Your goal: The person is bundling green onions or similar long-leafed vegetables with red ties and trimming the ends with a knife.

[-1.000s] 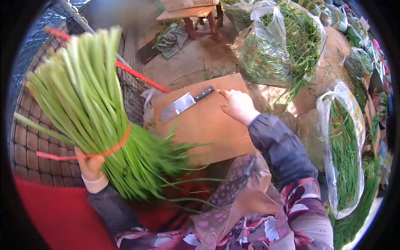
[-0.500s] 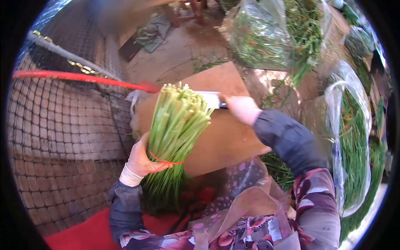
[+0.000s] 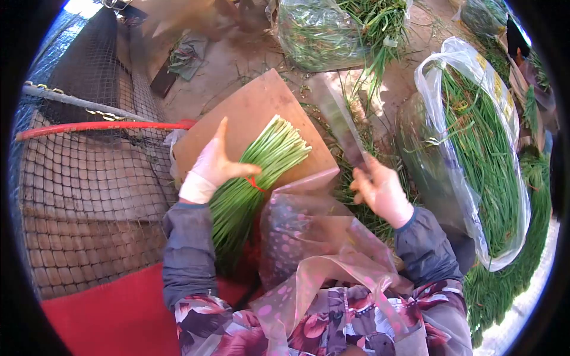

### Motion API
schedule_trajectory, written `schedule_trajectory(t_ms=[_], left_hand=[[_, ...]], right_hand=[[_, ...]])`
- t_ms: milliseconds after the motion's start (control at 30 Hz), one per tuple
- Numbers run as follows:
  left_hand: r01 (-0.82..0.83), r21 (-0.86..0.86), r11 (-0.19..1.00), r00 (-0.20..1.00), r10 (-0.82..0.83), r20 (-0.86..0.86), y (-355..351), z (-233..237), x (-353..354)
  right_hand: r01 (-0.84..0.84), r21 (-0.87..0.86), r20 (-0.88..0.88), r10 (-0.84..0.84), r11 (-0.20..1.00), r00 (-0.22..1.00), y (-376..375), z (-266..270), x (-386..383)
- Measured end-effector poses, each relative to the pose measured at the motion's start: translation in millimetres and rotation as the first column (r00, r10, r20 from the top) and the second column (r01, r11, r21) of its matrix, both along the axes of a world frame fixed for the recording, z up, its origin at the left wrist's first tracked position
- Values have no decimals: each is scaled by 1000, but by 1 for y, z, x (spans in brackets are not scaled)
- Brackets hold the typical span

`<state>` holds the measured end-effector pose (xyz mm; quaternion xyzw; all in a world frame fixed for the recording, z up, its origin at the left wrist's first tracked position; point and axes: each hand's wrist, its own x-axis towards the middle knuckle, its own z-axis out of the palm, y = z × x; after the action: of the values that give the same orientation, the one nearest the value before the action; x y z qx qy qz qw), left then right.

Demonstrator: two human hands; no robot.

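Note:
A bundle of green stalks (image 3: 274, 155) lies slanted on a brown board (image 3: 237, 107), its cut ends toward the upper right. A red band (image 3: 255, 184) runs round its middle. Beside the bundle is my left hand (image 3: 218, 163), with thumb and fingers spread wide near the band. To the right of the board, my right hand (image 3: 380, 187) grips the handle of a wide knife (image 3: 341, 118), whose blade points up and away. The leafy end of the bundle hangs over the board's near edge.
Clear plastic bags of green stalks (image 3: 484, 154) stand at the right, and another (image 3: 320, 35) at the top. Black netting (image 3: 89, 196) and a red bar (image 3: 101, 126) are at the left. Loose leaves are scattered on the ground. A red cloth (image 3: 113, 314) lies at the lower left.
The bundle has gone from being held upright to lying on the board. My left hand has opened off it. My right hand has moved the knife right, away from the stalk ends.

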<state>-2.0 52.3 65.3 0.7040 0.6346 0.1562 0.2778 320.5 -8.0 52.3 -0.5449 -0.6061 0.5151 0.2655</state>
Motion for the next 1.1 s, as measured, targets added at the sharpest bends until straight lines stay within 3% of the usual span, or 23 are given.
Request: schedule_trajectory(t_ms=[33, 67, 100, 133, 233, 300, 467, 533, 567, 600, 667, 800, 867, 933, 1000, 1100], left_hand=[[-4, 1, 1000, 1000, 4, -2, -1, -14, 20], [1, 13, 1000, 947, 3, -320, 1, -32, 38], [-7, 18, 1000, 800, 16, -600, -5, -48, 54], [-62, -8, 998, 774, 43, -632, -2, -53, 63], [-81, -71, 994, 787, 21, -616, 10, -54, 65], [-166, -303, 938, 792, -56, -608, 24, -47, 67], [-172, -290, 941, 802, -36, -596, 28, -51, 65], [-160, -301, 940, 793, -59, -606, 31, -47, 64], [-146, -310, 939, 811, -66, -581, 30, -50, 64], [-154, -302, 941, 802, -59, -595, 31, -47, 62], [-150, -308, 940, 821, -55, -568, 30, -52, 60], [-124, -237, 964, 834, -28, -551, 29, -60, 52], [-122, -228, 966, 843, -21, -538, 32, -72, 47], [-108, -132, 985, 824, 15, -567, 26, -72, 52], [-119, -177, 977, 833, 1, -553, 26, -73, 50], [-101, -250, 963, 828, -57, -557, 27, -57, 54]], right_hand=[[-15, 64, 29, 13, 998, 999, -2, 3, -3], [-28, 124, 60, 21, 992, 998, -2, 4, -11], [-150, 308, 246, 74, 940, 966, -4, 1, -23], [-149, 380, 238, 59, 913, 969, -7, -2, -27], [-241, 326, 336, 126, 914, 934, -2, -6, -35], [-279, 247, 466, 138, 928, 874, 8, -17, -42], [-315, 133, 527, 202, 940, 825, 27, -31, -50], [-317, -58, 475, 306, 947, 825, 39, -24, -53], [-258, -383, 317, 389, 887, 865, 54, 11, -55], [-206, -371, 310, 330, 905, 892, 52, 16, -57], [-296, -440, 414, 484, 848, 771, 65, 10, -62], [-270, -342, 481, 415, 900, 772, 66, -9, -83], [-459, -258, 535, 521, 850, 665, 86, -40, -107], [-384, -229, 530, 445, 894, 722, 86, -67, -114], [-246, -123, 615, 269, 961, 741, 86, -92, -123], [-304, -83, 588, 293, 949, 754, 81, -102, -121]])
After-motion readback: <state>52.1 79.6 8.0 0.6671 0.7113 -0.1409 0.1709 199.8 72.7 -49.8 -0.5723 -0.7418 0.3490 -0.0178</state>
